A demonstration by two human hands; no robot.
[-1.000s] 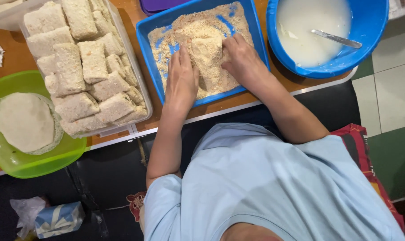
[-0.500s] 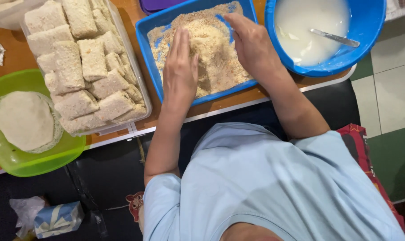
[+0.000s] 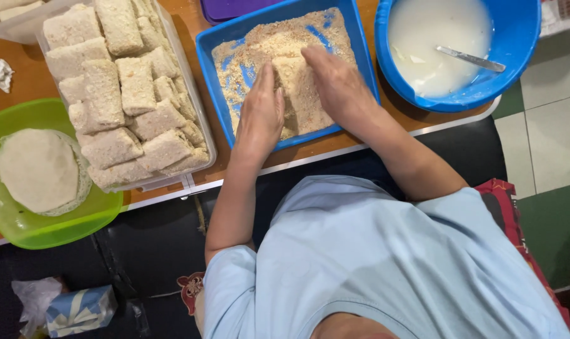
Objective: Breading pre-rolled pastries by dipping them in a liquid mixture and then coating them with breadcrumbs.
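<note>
A crumb-coated square piece [image 3: 295, 78] is lying in the blue tray of breadcrumbs [image 3: 285, 28], pressed between the left hand [image 3: 260, 116] and right hand [image 3: 338, 85], fingers flat and extended, gripping nothing. Breaded pieces are filling the clear container [image 3: 194, 113] alongside; a blue batter bowl [image 3: 517, 56] is sitting opposite.

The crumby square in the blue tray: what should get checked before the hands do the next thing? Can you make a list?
1. Both hands on the breaded piece: left hand and right hand press it, ok.
2. Top covered in crumbs: ok.
3. Underside coated: cannot tell.
4. Crumbs left in the blue tray: ok.
5. Room in the clear container of breaded pieces: looks full, not ok.
</note>
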